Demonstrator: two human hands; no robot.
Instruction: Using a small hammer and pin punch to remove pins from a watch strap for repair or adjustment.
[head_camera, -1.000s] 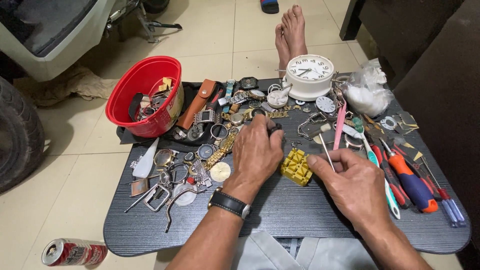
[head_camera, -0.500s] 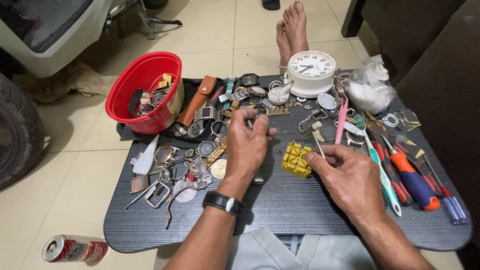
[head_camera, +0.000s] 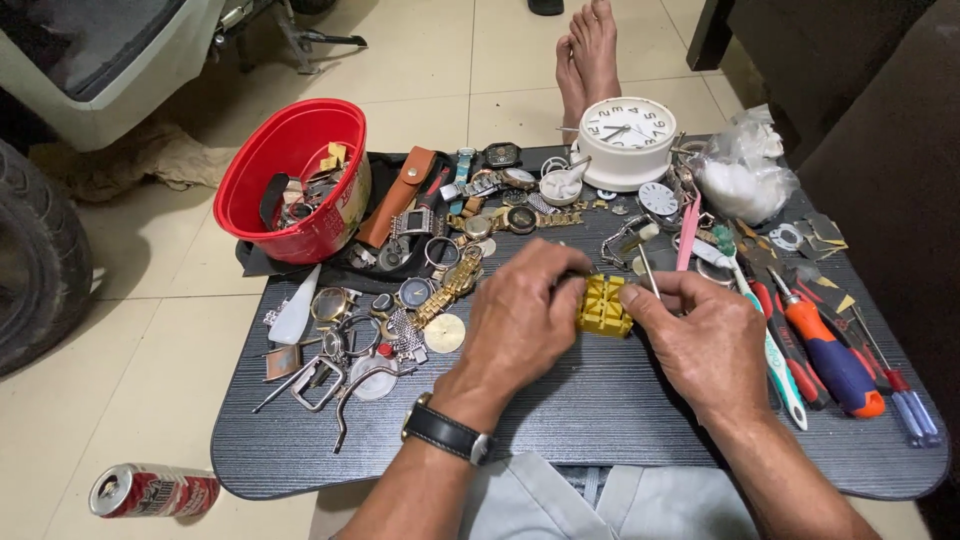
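At the middle of the dark worktop (head_camera: 600, 420), a yellow block (head_camera: 603, 305) is pinched from both sides: the left hand (head_camera: 520, 320) is closed on its left edge, the right hand (head_camera: 700, 335) on its right, with a thin metal pin (head_camera: 648, 268) seemingly held upright in the right fingers. The block is gripped and steadied; nothing is seen fitted into it yet. Watch parts (head_camera: 440, 270) lie unsorted to the left, screwdrivers (head_camera: 835, 360) untouched to the right, a white clock (head_camera: 626, 140) behind.

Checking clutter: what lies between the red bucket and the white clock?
Head view: a brown leather strap, then watches and a metal band lie between red bucket and white clock.
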